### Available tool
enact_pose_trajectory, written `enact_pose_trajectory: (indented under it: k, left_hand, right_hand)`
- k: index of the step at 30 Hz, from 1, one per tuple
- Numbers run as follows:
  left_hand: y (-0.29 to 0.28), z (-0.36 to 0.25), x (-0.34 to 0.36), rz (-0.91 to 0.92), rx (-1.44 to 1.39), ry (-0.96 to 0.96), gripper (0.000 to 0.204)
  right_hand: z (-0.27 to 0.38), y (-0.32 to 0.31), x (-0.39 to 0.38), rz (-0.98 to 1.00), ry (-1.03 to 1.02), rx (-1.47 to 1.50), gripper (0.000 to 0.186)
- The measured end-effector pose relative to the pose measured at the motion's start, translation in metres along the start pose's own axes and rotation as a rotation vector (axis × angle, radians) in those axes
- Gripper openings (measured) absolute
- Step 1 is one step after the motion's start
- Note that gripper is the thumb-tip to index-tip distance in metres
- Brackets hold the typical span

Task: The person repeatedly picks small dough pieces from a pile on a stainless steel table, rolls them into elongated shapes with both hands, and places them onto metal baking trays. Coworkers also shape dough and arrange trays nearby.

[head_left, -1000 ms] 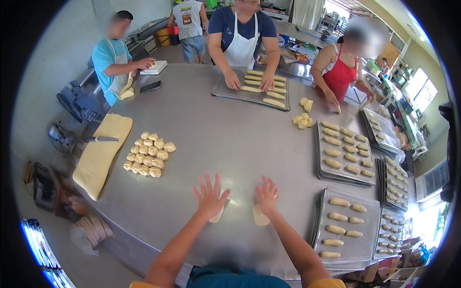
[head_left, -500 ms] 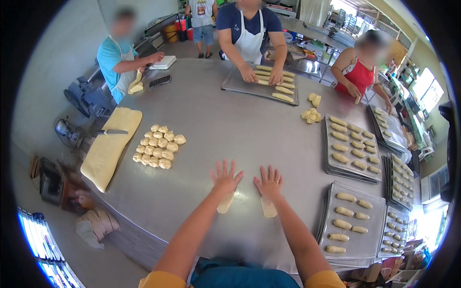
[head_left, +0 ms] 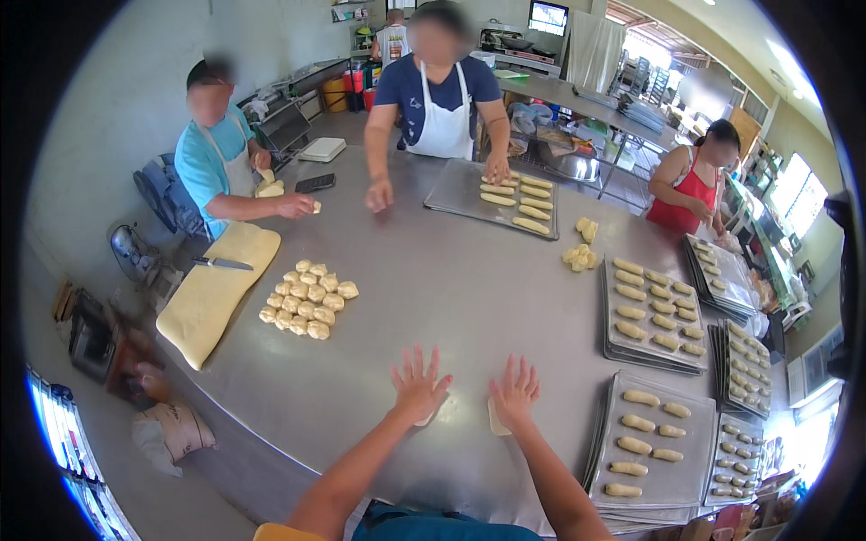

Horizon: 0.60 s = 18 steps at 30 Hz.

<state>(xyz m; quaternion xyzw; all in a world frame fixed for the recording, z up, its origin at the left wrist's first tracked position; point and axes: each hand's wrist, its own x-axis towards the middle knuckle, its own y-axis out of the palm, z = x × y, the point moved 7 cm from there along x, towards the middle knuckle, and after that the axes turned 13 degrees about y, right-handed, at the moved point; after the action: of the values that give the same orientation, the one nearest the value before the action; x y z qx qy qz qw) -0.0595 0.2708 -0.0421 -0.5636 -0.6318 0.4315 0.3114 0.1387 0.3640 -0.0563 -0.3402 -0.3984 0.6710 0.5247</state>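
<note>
My left hand (head_left: pixel 419 388) lies palm down on the steel table (head_left: pixel 415 298), fingers spread. Under the heel of its palm shows the edge of a flattened dough piece (head_left: pixel 433 417). Beside it, my right hand (head_left: pixel 515 393) is also flat with its fingers apart. A second pale dough piece (head_left: pixel 497 420) sticks out along its inner side; most of both pieces is hidden by my hands. Left of my hands, several round dough balls (head_left: pixel 311 299) are grouped in a block.
A long dough slab (head_left: pixel 221 293) bearing a knife (head_left: pixel 223 263) lies at the left. Stacked trays of dough rolls (head_left: pixel 651 442) line the right. Across the table, a person in a navy shirt (head_left: pixel 442 108) stands at another tray (head_left: pixel 460 212). Two dough clumps (head_left: pixel 580 257) lie near it.
The view has tilted upward. My hands have slid back over the dough pieces, covering more of them. The navy-shirted person's one hand left the tray; the turquoise-shirted person reaches over the table.
</note>
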Motion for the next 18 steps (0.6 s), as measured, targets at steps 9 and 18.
enact_pose_trajectory:
  k: [9, 18]
  left_hand:
    - [0.017, 0.001, 0.043, -0.083, 0.131, 0.064, 0.072]
    - [0.040, 0.014, 0.033, -0.056, -0.026, 0.212, 0.067]
  right_hand:
    - [0.011, 0.025, 0.022, 0.094, -0.045, -0.147, 0.069]
    - [-0.011, 0.044, 0.027, 0.279, -0.255, -0.143, 0.064]
